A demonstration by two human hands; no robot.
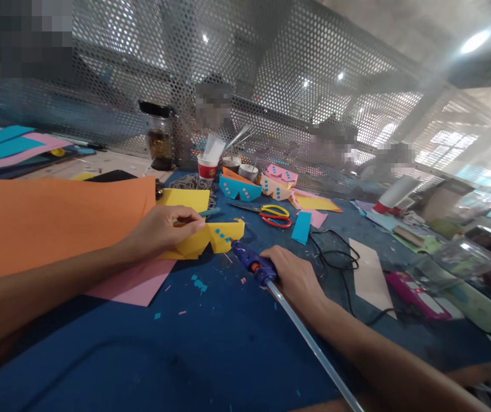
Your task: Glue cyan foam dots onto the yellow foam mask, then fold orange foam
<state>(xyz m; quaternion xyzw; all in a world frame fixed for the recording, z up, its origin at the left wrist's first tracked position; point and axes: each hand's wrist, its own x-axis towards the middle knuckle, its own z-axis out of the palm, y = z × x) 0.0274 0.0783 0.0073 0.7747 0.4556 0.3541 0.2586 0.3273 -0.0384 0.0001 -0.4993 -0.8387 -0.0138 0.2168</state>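
I am pressing my left hand down on a folded yellow paper shape dotted with small blue squares, my fingers curling together and pinching its upper edge so that it is lying flat on the blue table mat. My right hand is closing around the grip of a blue glue gun, the fingers wrapping over it, and its nozzle is pointing at the lower right edge of the yellow shape, just beside it or touching it; I cannot tell which. A clear glue stick is sticking out of the gun's back, running along my forearm. A big orange sheet is lying under my left arm, with a pink sheet partly beneath it. Farther back, scissors with yellow and red handles are resting near a blue paper strip, and behind them finished blue and pink paper shapes are sitting in front of a perforated metal screen. A black cord is looping on the mat, right of my hand.
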